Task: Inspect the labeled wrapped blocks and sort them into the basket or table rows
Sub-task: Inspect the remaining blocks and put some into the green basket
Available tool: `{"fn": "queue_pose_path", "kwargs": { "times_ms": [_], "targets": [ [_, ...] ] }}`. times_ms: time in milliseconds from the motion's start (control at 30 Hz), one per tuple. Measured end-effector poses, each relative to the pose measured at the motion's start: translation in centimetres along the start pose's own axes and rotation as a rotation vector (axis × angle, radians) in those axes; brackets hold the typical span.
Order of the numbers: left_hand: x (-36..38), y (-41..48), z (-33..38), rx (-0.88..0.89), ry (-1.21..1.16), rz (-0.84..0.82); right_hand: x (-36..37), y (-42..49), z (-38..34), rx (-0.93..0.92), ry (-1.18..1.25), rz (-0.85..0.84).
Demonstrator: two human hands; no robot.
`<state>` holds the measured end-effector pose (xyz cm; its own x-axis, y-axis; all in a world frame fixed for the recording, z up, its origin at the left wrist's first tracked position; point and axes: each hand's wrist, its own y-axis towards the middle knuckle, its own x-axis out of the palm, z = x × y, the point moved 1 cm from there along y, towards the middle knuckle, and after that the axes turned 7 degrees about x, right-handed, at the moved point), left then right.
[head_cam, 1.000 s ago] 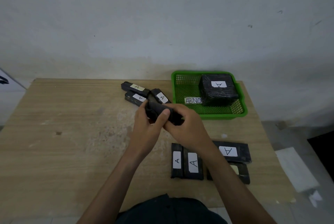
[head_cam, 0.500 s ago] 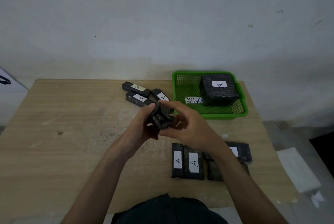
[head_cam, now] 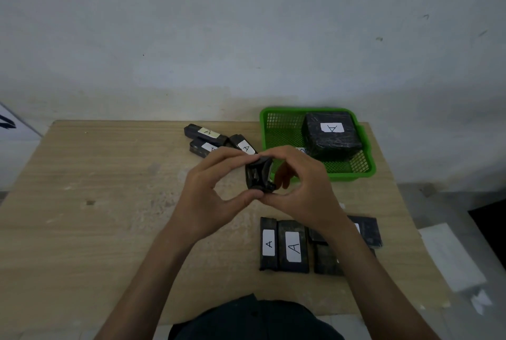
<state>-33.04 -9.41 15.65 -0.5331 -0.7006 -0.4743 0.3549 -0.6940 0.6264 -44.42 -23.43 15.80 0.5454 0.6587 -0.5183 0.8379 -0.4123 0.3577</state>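
A small black wrapped block [head_cam: 258, 175] is held end-on above the table's middle, its label hidden. My left hand [head_cam: 208, 200] pinches it from the left with thumb below and fingers on top. My right hand [head_cam: 301, 189] pinches it from the right the same way. A green basket [head_cam: 282, 123] at the back right holds one large black block [head_cam: 331, 134] labelled A. Three labelled blocks [head_cam: 216, 139] lie in a loose pile behind my hands. A row of labelled blocks [head_cam: 284, 246] lies near the front, partly hidden by my right forearm.
The wooden table [head_cam: 95, 202] has bare surface across its left half. A white wall stands right behind the table. White paper sheets [head_cam: 449, 254] lie on the floor to the right of the table edge.
The held block has been turned from lying sideways to standing end-on toward me. Both hands shifted their grip round it and rose slightly.
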Motion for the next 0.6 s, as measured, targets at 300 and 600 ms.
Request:
{"fn": "queue_pose_path", "kwargs": {
  "times_ms": [300,600],
  "targets": [
    [0.53,0.16,-0.16,0.053,0.056,0.020,0.08,-0.01,0.16,-0.038,0.005,-0.001],
    [0.73,-0.14,-0.04,-0.029,-0.019,0.183,0.16,0.45,-0.30,-0.118,-0.084,-0.028]
  ]
}}
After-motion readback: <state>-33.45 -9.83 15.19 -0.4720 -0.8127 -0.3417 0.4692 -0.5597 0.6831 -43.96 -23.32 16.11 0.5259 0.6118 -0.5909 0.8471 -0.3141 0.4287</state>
